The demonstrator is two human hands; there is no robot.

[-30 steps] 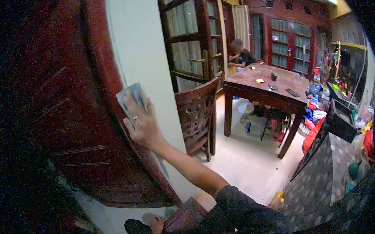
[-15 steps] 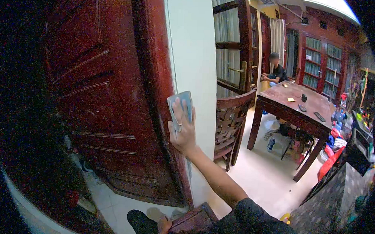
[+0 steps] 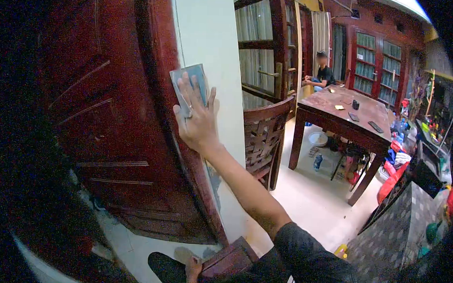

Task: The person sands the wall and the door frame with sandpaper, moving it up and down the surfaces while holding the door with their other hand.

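Observation:
My right hand (image 3: 199, 123) lies with its fingers spread over a flat grey-blue sheet (image 3: 196, 73) that looks like folded sandpaper. It presses the sheet against the edge where the red-brown door frame (image 3: 162, 54) meets the pale wall (image 3: 210, 36). The thumb rests on the frame side, and a ring shows on one finger. Low in the view, my left hand (image 3: 193, 267) is closed at the near edge of a brown wooden piece (image 3: 230, 259) with a framed face. How its fingers wrap there is partly hidden.
A panelled dark red door (image 3: 107, 137) stands at left. To the right are a woven-back wooden chair (image 3: 264, 138) and a table (image 3: 332, 108) carrying phones and small items. A person (image 3: 321, 72) sits behind it. Clutter (image 3: 398, 162) lines the far right.
My view has shifted, so the room sits further left. My right hand and the sheet have moved up along the frame edge, with the fingers flatter and more spread. My left hand stays low.

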